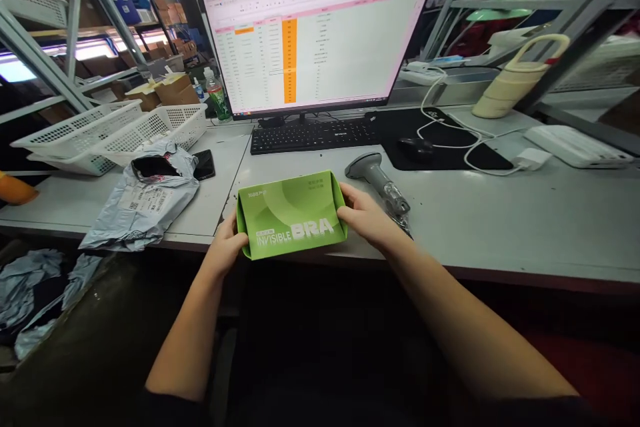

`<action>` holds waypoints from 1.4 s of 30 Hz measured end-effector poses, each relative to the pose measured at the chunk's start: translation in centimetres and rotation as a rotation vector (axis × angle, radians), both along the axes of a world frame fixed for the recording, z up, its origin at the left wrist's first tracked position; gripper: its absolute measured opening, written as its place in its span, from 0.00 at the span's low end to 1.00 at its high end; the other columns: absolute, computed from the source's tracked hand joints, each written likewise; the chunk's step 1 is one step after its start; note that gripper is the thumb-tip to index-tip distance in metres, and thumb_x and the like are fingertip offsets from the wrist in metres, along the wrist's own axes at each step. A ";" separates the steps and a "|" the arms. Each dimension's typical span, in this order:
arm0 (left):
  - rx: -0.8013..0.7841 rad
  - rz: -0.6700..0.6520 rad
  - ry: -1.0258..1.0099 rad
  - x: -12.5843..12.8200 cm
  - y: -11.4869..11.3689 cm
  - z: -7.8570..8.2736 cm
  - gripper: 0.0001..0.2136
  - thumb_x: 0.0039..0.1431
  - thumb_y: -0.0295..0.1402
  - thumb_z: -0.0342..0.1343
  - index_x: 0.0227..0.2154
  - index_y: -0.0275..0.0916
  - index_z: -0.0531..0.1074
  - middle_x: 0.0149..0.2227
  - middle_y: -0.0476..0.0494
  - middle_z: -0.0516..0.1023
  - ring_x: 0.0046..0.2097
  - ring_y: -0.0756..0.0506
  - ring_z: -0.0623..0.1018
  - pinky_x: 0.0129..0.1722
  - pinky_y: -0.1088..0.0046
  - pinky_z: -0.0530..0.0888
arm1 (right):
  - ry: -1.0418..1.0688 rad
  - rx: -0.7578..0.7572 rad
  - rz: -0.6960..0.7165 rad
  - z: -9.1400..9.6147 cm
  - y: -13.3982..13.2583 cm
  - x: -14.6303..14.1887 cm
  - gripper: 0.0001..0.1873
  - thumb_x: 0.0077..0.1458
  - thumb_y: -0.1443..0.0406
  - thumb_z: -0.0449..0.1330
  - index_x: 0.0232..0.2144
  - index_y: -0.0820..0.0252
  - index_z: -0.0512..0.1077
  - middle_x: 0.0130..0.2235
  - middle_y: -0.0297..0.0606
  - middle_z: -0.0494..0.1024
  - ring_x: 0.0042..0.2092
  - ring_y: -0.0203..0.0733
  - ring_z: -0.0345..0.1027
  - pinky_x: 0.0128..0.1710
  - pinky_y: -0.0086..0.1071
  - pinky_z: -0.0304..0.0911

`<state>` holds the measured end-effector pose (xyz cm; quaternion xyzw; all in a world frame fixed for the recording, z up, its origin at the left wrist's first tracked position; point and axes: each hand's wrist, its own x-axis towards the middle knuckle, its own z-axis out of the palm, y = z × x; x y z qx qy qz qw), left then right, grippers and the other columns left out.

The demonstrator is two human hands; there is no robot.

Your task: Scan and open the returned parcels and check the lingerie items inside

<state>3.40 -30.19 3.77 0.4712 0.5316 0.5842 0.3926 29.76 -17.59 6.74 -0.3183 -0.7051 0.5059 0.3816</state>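
A green cardboard box [293, 213] printed "INVISIBLE BRA" is held level over the desk's front edge. My left hand [227, 243] grips its left end, thumb on the near side. On the opposite end, my right hand [363, 213] is closed around the box with the thumb at the front corner. Just beyond my right hand lies a grey barcode scanner [377, 180], partly wrapped in clear plastic. To the left rests an opened grey plastic mailing bag [145, 197] with a white label. A black phone [204, 165] lies beside that bag.
Behind the box stand a keyboard [315, 135] and a monitor [325, 47] showing a spreadsheet. White plastic baskets [165, 127] are at the left. A mouse [416, 148] sits on a black mat [460, 157], crossed by white cables. A cream tumbler [510, 87] and white power bank [580, 145] are right.
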 end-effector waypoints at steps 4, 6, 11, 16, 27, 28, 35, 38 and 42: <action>0.000 -0.073 0.164 -0.8 -0.1 1.3 0.35 0.51 0.27 0.57 0.65 0.41 0.63 0.59 0.40 0.74 0.60 0.35 0.74 0.57 0.59 0.75 | -0.177 0.142 0.044 1.2 0.9 0.7 0.34 0.46 0.73 0.57 0.57 0.53 0.72 0.55 0.37 0.78 0.54 0.50 0.73 0.57 0.43 0.68; -0.009 -0.137 0.181 -1.1 -0.1 1.7 0.39 0.55 0.32 0.61 0.69 0.43 0.55 0.65 0.38 0.67 0.63 0.33 0.70 0.59 0.58 0.74 | -0.278 0.178 0.029 1.6 1.3 1.0 0.33 0.51 0.71 0.57 0.60 0.51 0.69 0.55 0.37 0.78 0.54 0.49 0.73 0.57 0.43 0.68; -0.077 -0.213 0.191 -1.6 0.2 1.8 0.60 0.51 0.37 0.68 0.72 0.51 0.24 0.73 0.33 0.50 0.64 0.31 0.69 0.56 0.55 0.76 | -0.544 0.226 -0.015 2.4 2.8 2.2 0.41 0.52 0.66 0.63 0.67 0.49 0.61 0.48 0.38 0.81 0.47 0.50 0.77 0.50 0.44 0.71; 0.049 -0.084 0.497 -1.2 -0.1 1.7 0.59 0.49 0.36 0.69 0.71 0.60 0.29 0.75 0.40 0.28 0.74 0.28 0.45 0.63 0.46 0.67 | -0.633 0.179 -0.073 1.5 4.5 3.4 0.49 0.50 0.55 0.67 0.70 0.51 0.54 0.51 0.42 0.80 0.46 0.52 0.77 0.51 0.46 0.71; 0.098 0.128 0.772 0.7 -0.4 4.1 0.41 0.42 0.35 0.70 0.59 0.43 0.55 0.73 0.30 0.40 0.72 0.29 0.51 0.67 0.45 0.60 | -0.316 -0.259 0.125 -0.3 3.9 2.3 0.26 0.58 0.44 0.56 0.40 0.57 0.79 0.38 0.41 0.81 0.41 0.50 0.73 0.36 0.37 0.68; 0.040 0.115 0.751 0.5 -0.2 3.8 0.40 0.44 0.35 0.68 0.59 0.42 0.55 0.72 0.30 0.45 0.71 0.30 0.55 0.66 0.46 0.61 | -0.362 -0.247 0.142 -0.4 3.9 2.3 0.25 0.56 0.44 0.58 0.36 0.58 0.79 0.36 0.41 0.80 0.39 0.49 0.71 0.35 0.36 0.66; -0.167 0.118 0.692 -0.1 0.2 3.6 0.35 0.49 0.39 0.64 0.59 0.42 0.58 0.59 0.34 0.69 0.59 0.32 0.71 0.58 0.47 0.69 | -0.520 -0.234 0.224 0.3 3.7 1.5 0.25 0.48 0.43 0.62 0.25 0.59 0.74 0.27 0.36 0.72 0.30 0.39 0.60 0.29 0.32 0.56; -0.087 0.122 0.649 0.5 0.2 3.9 0.35 0.49 0.40 0.63 0.60 0.43 0.56 0.60 0.35 0.67 0.60 0.33 0.70 0.59 0.48 0.69 | -0.510 -0.217 0.213 0.1 3.8 1.3 0.28 0.43 0.40 0.64 0.24 0.60 0.73 0.26 0.35 0.72 0.29 0.38 0.59 0.29 0.32 0.54; 0.070 0.141 0.593 1.8 0.2 4.7 0.36 0.49 0.39 0.61 0.61 0.44 0.55 0.61 0.35 0.63 0.63 0.33 0.66 0.61 0.49 0.67 | -0.448 -0.283 0.206 -0.9 3.9 1.2 0.28 0.40 0.40 0.68 0.27 0.60 0.77 0.28 0.37 0.77 0.32 0.41 0.66 0.32 0.33 0.60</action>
